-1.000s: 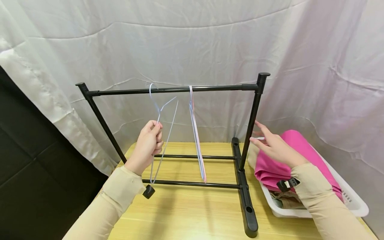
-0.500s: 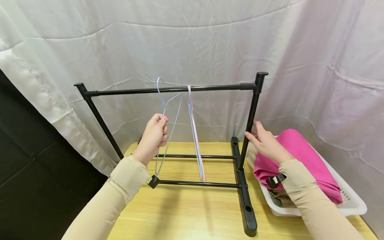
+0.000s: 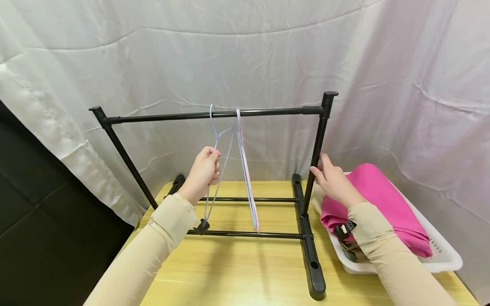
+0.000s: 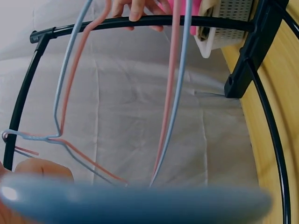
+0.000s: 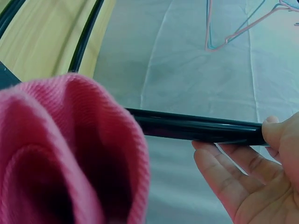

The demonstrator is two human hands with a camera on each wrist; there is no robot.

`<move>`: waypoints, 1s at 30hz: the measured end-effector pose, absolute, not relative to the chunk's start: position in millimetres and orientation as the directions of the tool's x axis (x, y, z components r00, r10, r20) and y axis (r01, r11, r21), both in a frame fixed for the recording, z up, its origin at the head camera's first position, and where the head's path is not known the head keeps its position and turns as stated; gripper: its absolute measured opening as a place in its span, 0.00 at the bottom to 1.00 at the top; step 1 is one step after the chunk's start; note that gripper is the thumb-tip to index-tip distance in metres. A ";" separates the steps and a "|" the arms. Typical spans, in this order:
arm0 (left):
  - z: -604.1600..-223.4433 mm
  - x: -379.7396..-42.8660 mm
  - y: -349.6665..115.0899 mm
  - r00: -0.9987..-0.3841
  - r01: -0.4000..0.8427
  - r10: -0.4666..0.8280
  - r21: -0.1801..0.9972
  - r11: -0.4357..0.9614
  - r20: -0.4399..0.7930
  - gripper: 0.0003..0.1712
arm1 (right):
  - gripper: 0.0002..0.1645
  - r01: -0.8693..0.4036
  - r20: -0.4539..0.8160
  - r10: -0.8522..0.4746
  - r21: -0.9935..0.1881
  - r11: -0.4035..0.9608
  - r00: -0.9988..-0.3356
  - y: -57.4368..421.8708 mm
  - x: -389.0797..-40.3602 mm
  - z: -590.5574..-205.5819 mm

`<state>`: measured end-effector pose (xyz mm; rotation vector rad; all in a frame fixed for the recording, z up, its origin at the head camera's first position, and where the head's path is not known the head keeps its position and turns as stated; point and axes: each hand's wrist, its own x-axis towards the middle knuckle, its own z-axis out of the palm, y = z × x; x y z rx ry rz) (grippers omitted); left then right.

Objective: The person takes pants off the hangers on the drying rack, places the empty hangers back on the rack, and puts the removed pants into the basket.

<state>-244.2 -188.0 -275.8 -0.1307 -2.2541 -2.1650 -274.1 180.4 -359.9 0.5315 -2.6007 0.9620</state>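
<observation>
In the head view my left hand [image 3: 204,170] grips a pale blue wire hanger [image 3: 214,127] by one shoulder. Its hook is over the top bar [image 3: 275,112] of a black clothes rack. To its right hang pink and blue hangers [image 3: 248,178], close together. My right hand [image 3: 333,178] holds the rack's right post [image 3: 317,144], thumb on one side and fingers on the other, as the right wrist view also shows. Close to the left wrist camera, a blurred blue hanger wire [image 4: 140,200] crosses the lower part.
A white basket [image 3: 451,259] at the right bears folded pink cloth [image 3: 377,204] over brownish fabric. The rack's black foot [image 3: 314,265] stands on the wooden table [image 3: 245,272]. A pale curtain [image 3: 229,55] hangs behind, and a dark panel [image 3: 49,238] is at the left.
My left hand has slid the blue hanger rightward along the bar, nearer to the other hangers. My right hand has moved left from beside the post and taken hold of it.
</observation>
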 end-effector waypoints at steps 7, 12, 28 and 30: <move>-285.6 -243.3 -184.8 -0.997 0.033 0.069 0.999 0.026 0.031 0.11 | 0.21 -0.434 0.423 -0.211 -0.548 0.715 -0.881 178.2 -275.2 -363.8; -288.6 -238.2 -185.2 -0.993 0.066 0.098 0.996 0.061 0.060 0.11 | 0.23 -0.440 0.434 -0.209 -0.546 0.713 -0.876 178.1 -275.7 -366.0; -294.3 -214.8 -185.3 -0.977 0.181 0.147 0.959 0.217 0.151 0.18 | 0.25 -0.433 0.422 -0.204 -0.569 0.699 -0.883 184.8 -271.8 -372.1; -295.5 -214.9 -184.5 -0.977 0.191 0.136 0.953 0.234 0.162 0.18 | 0.25 -0.430 0.422 -0.200 -0.571 0.699 -0.884 186.2 -272.1 -372.5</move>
